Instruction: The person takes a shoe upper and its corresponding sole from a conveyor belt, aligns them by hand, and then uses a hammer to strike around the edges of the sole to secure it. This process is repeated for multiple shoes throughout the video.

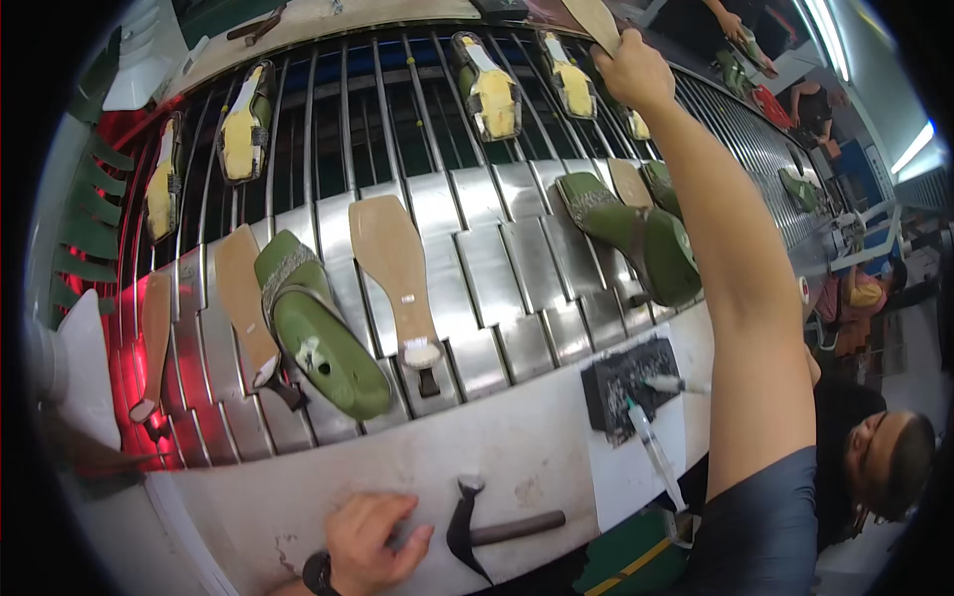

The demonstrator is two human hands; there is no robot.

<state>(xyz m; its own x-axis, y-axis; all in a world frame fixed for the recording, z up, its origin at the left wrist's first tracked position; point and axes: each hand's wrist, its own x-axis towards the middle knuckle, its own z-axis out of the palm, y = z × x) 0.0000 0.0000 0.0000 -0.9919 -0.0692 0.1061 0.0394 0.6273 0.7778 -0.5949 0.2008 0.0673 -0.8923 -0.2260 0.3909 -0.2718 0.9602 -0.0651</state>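
My right arm reaches far across the conveyor, and my right hand (636,72) is closed around the end of a tan insole (593,22). Low on the near ledge is my left hand (370,541), empty, its fingers loosely bent and the thumb apart. Just right of it lies a hammer (512,528) with a dark curved head. On the metal slats in front, a tan insole (393,253) lies beside a green shoe upper on a last (323,338). Another green shoe upper (646,238) rests near my right forearm.
Lasts with yellow-coated undersides (487,89) lie along the far rollers. On the ledge, a black block (628,387) sits with a syringe-like tube (654,457) against it. A white machine housing (89,377) stands at left. Close by on the right is another person (884,457).
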